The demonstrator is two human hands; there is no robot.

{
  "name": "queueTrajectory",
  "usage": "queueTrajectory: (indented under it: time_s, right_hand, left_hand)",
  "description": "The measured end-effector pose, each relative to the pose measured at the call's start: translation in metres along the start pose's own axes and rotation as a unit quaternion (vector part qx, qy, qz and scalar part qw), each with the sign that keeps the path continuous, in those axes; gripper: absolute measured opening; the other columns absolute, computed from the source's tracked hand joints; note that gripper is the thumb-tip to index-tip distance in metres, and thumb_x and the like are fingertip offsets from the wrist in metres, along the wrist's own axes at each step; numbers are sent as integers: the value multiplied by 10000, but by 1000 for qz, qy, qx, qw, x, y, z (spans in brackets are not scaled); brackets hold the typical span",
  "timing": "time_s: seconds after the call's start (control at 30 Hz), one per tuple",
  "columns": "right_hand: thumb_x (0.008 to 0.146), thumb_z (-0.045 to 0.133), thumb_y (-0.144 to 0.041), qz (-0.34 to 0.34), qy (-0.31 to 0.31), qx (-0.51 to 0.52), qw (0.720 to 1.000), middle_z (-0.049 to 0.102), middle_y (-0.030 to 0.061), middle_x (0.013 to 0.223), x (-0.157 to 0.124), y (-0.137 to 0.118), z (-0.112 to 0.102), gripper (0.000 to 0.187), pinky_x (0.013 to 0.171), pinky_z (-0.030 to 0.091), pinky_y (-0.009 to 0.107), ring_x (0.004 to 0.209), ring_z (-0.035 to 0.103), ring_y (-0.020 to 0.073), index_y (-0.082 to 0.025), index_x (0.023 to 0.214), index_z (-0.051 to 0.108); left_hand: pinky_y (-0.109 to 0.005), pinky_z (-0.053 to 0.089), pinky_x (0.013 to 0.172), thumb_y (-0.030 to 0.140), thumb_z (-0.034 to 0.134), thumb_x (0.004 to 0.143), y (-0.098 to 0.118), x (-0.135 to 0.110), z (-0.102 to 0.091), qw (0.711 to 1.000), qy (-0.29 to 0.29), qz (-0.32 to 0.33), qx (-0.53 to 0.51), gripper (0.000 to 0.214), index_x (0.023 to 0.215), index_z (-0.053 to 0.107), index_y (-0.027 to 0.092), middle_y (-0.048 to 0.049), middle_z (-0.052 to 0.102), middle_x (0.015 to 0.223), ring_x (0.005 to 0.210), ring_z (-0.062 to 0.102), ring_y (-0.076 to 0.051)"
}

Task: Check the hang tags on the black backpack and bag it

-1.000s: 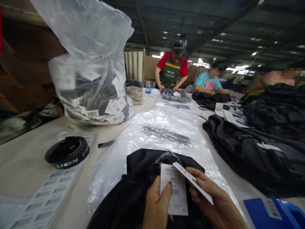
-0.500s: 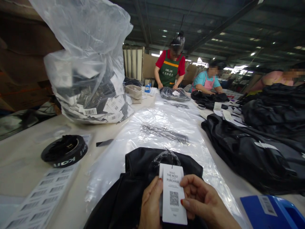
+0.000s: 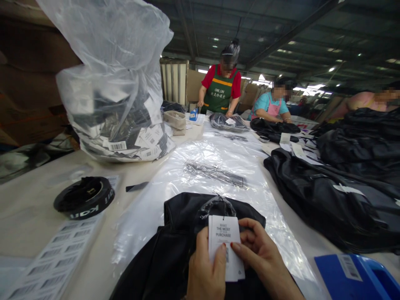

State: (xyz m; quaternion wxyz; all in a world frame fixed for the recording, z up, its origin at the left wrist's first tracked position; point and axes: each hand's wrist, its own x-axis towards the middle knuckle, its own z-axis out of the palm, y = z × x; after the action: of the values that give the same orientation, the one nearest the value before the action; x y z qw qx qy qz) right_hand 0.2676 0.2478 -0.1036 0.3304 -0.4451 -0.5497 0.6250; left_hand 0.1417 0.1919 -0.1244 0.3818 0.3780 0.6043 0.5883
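Note:
A white hang tag (image 3: 223, 231) printed "MAKE THE MOST" and "PURCHASE" is pinched between my two hands, other cards showing behind its edge. My left hand (image 3: 206, 266) grips its left side, thumb on the front. From the right, my right hand (image 3: 261, 254) holds it with thumb in front and fingers behind. A dark string runs from the tag's top to a plastic-wrapped loop on a black bag (image 3: 150, 258), which lies under my hands. Beneath the bag spreads a stack of clear plastic bags (image 3: 162, 179).
On the left are a plastic sack of tags (image 3: 125, 137), a black tape roll (image 3: 84, 198) and barcode label sheets (image 3: 53, 258). Black bags (image 3: 318, 200) and a blue holder (image 3: 353, 277) lie right. A co-worker in a green apron (image 3: 220, 93) stands across; two others sit farther right.
My left thumb has moved onto the tag's front and my right fingers have shifted up and in. The tag's lower part now shows a different face. The co-worker's hand has lifted off the wrapped bag.

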Motion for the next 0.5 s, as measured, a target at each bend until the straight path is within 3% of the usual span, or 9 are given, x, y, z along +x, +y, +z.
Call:
queueTrajectory:
  time_s: [0.03,0.1,0.2,0.27,0.33,0.5]
  right_hand:
    - [723,686,-481,0,2,1,1000,600,-24,733,2,2,1,539,484,399,211,579,552,112,-224,1075,370]
    - [720,688,-474,3,-2,7,1000,592,-33,706,4,4,2,537,469,391,204,554,542,104,-217,1064,364]
    - [706,692,-464,11,-13,16,1000,572,-50,661,7,5,2,535,456,382,201,534,536,104,-211,1043,362]
    - [694,696,-447,17,-14,15,1000,563,-58,646,7,6,1,538,449,370,199,515,518,98,-208,1040,361]
    - [689,689,-432,25,-14,3,1000,548,-67,638,7,8,2,531,452,365,203,503,501,94,-207,1040,361]
    - [737,609,-353,8,5,-143,990,495,-82,602,10,15,6,396,488,384,236,511,501,116,-205,1028,386]
  left_hand:
    - [-365,526,773,333,482,868,-4,0,0,993,43,82,74,373,1204,486,170,-118,638,1102,944,630,-246]
    - [-371,468,927,225,437,898,-12,1,-2,946,103,236,196,392,1288,421,184,-117,552,1244,1136,533,-230]
    - [-339,440,962,130,432,892,-19,9,-7,859,109,375,331,370,1260,469,146,-136,493,1296,1210,454,-221]
    - [-370,426,973,115,443,878,-21,14,-9,818,100,418,382,354,1228,494,104,-162,457,1333,1263,395,-261]
    - [-434,391,998,109,409,880,-22,18,-8,798,104,434,406,336,1199,510,78,-178,450,1347,1303,342,-303]
    - [-450,364,1000,34,328,832,-31,23,-3,767,88,419,478,398,1146,557,119,-106,602,1206,1184,493,-246]
